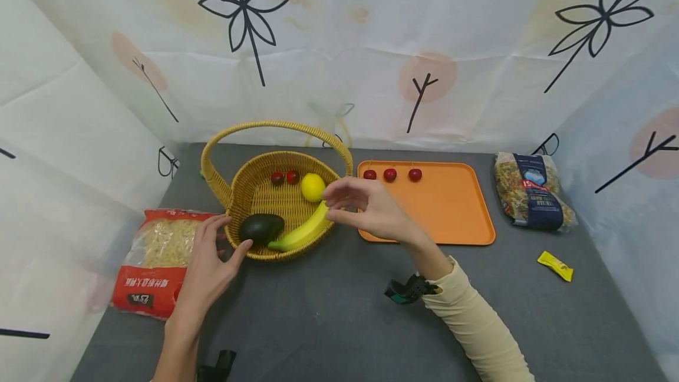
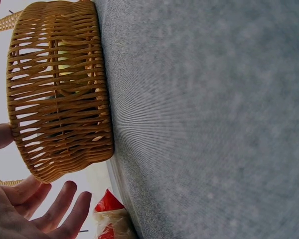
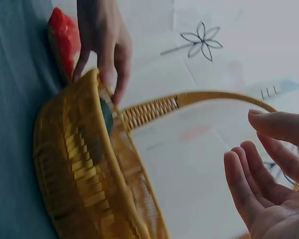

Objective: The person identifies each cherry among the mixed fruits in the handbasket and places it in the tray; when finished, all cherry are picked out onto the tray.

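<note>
A yellow wicker basket (image 1: 253, 165) with a tall handle holds a dark green avocado (image 1: 261, 228), a banana (image 1: 303, 233), a lemon (image 1: 312, 187) and two small red fruits (image 1: 284, 177). My left hand (image 1: 211, 264) touches the basket's near-left rim with thumb and fingertips, close to the avocado; in the left wrist view its other fingers (image 2: 78, 214) stretch out loosely. Above the basket's right side hovers my right hand (image 1: 371, 205), fingers bent loosely, nothing visible between thumb and fingertips (image 3: 234, 162). It hides the banana's upper end and part of the orange tray (image 1: 440, 211).
Three cherries (image 1: 389, 175) lie along the tray's back edge. Left of the basket lies a red-and-clear pasta bag (image 1: 154, 264). A pasta bag with a blue label (image 1: 533, 190) and a yellow wrapped packet (image 1: 555, 266) are at the right. Printed cloth walls (image 1: 329, 93) surround the grey table (image 1: 318, 323).
</note>
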The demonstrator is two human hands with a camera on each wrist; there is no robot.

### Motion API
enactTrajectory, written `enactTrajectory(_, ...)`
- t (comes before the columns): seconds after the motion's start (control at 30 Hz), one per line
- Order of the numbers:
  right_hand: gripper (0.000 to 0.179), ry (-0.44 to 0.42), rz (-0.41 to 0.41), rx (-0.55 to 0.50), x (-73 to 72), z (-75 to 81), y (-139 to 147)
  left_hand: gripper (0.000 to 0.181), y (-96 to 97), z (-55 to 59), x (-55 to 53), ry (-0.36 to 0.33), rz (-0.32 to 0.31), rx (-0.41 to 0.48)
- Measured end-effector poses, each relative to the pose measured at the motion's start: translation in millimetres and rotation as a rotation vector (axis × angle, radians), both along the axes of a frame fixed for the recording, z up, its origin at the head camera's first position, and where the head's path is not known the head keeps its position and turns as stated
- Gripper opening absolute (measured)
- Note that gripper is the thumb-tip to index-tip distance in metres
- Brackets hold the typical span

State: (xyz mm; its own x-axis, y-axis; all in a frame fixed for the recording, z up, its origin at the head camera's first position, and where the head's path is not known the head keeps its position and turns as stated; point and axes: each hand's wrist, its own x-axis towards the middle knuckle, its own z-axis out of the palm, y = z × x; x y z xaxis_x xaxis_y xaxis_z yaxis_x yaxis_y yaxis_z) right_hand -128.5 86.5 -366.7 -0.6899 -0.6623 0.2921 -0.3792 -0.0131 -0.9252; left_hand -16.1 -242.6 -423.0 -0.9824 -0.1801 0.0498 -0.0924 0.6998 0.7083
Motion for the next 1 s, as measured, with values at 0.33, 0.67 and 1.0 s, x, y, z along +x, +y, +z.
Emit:
enactTrajectory(0.33,0.033,-0.055,0.031,0.109,-36.9,-11.7,-81,0.074,-0.8,-0.4,-0.1,-0.006,-0.003,0.001)
enactTrajectory(0.67,0.050,-0.215,-0.018,0.297,-79.1,-33.4,-138,0.073,-1.0,-0.6,0.2,-0.004,-0.010,-0.004)
enactTrajectory(1.0,0.065,-0.319,-0.003,0.432,-90.5,-40.6,-152,0.073,-0.9,0.4,0.2,-0.007,-0.013,-0.006)
